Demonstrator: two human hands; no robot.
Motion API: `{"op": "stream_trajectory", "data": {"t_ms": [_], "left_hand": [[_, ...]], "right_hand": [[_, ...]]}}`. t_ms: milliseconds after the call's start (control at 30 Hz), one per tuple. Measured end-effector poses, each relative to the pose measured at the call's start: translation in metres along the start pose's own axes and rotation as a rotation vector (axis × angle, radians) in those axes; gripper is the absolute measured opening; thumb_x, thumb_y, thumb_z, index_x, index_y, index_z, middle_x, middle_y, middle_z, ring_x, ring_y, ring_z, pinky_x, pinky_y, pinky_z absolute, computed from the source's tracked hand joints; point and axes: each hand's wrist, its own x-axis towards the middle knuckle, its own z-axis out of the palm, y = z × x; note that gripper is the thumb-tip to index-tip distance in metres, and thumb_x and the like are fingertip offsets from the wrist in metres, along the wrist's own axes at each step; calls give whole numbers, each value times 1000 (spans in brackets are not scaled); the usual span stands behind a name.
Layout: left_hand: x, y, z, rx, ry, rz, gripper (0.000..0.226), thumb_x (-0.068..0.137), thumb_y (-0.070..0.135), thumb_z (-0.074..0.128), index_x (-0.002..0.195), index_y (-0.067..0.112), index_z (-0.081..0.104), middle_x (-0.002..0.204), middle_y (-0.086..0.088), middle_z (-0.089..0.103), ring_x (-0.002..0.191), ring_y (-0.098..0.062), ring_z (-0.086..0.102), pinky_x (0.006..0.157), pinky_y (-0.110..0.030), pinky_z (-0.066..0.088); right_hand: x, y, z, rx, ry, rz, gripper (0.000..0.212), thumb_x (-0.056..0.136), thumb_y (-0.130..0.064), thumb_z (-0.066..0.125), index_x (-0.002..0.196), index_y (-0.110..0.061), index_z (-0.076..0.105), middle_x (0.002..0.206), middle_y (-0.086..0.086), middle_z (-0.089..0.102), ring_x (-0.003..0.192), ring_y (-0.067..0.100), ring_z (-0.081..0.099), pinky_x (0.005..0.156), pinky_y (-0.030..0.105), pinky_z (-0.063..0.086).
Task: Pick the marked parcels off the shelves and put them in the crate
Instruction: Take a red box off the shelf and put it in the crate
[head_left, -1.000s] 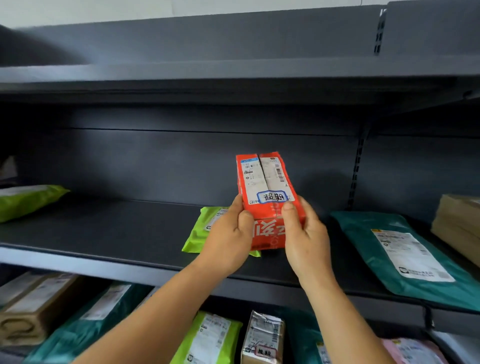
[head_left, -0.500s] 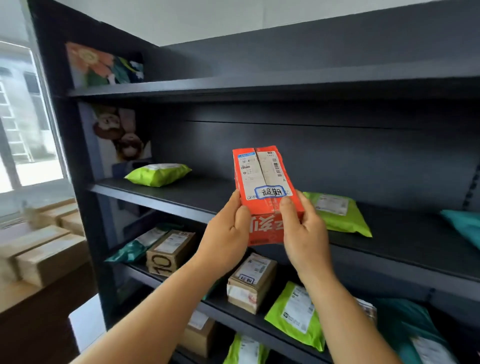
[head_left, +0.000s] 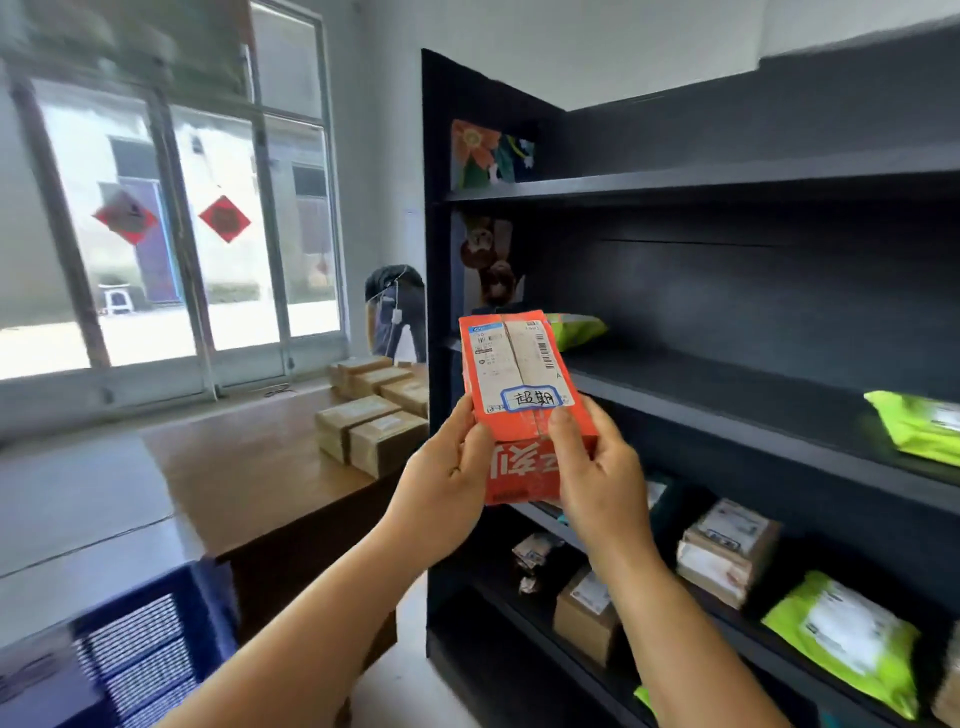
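Note:
An orange-red parcel (head_left: 519, 384) with a white shipping label and a blue-outlined handwritten mark is held upright in front of the dark shelf unit (head_left: 727, 426). My left hand (head_left: 447, 493) grips its lower left side. My right hand (head_left: 597, 478) grips its lower right side, thumb on the front. A blue slatted crate (head_left: 150, 649) shows at the bottom left, below and left of the parcel; only its corner is in view.
A wooden table (head_left: 249, 467) with several cardboard boxes (head_left: 374, 436) stands left of the shelves. Green mailers (head_left: 919, 426) and taped boxes (head_left: 727, 551) lie on the shelves to the right. A window wall fills the far left.
The view has swung left, away from the shelf face toward the table and crate. Both hands carried the orange-red parcel off the shelf, still holding it the same way.

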Motion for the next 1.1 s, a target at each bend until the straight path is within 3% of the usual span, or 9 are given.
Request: {"op": "stream_trajectory", "data": {"t_ms": [133,300,467,533,633,800,900,1033,1100], "left_hand": [[-37,-8,-69,99,117,-28,39,102,31,34,140,34,42,117,9,67,105,-8,65,93,-36,53],[-78,-23,-140,173,273,-110,35,103,29,34,136,36,46,113,7,68,101,-8,67,90,-38,55],[-112,-31,-198,189,429,-178,31,104,26,32,125,39,50,106,11,69,92,1,67,76,-19,55],[-122,-39,-223,205,489,-221,33,103,26,32,127,34,53,104,10,69,91,-1,68,79,-23,56],[-133,-58,-261,214,577,-287,33,104,28,32,130,31,53,106,6,69,93,-8,68,84,-33,58],[-142,-90,-326,199,662,-369,33,103,21,31,126,29,54,104,2,69,90,-10,69,71,-21,57],[-138,-117,-369,206,700,-416,32,103,19,31,126,26,53,104,1,68,91,-12,68,72,-23,57],[-125,-158,-421,179,740,-482,29,103,23,34,124,27,53,107,2,68,94,-11,68,76,-24,57],[-119,-178,-444,161,744,-526,28,102,29,37,126,29,51,109,5,67,96,-11,67,74,-22,57]], "right_hand": [[-24,-4,73,51,-99,13,46,90,-53,47,128,-29,55,105,-8,70,90,4,68,72,22,58],[-48,-3,153,85,-247,48,48,87,-58,48,126,-31,54,105,-10,68,93,6,68,80,31,59],[-65,-1,227,104,-408,69,47,83,-63,46,122,-37,52,105,-11,68,92,6,68,81,31,58],[-71,2,257,114,-479,69,40,85,-60,46,118,-39,51,106,-10,68,93,5,67,81,29,58],[-77,8,303,136,-564,68,51,86,-59,46,124,-27,54,108,-7,68,93,7,68,78,26,58],[-82,30,387,165,-701,98,46,86,-60,44,123,-33,49,107,-7,67,92,8,68,76,25,58],[-78,51,441,142,-733,116,54,85,-67,45,127,-33,44,111,-7,65,93,8,67,76,29,59],[-68,80,507,175,-804,226,46,92,-50,47,130,-25,43,108,-11,61,90,4,64,64,12,54],[-62,95,538,150,-838,264,42,93,-50,46,129,-28,43,107,-11,61,90,3,63,63,11,53]]}}
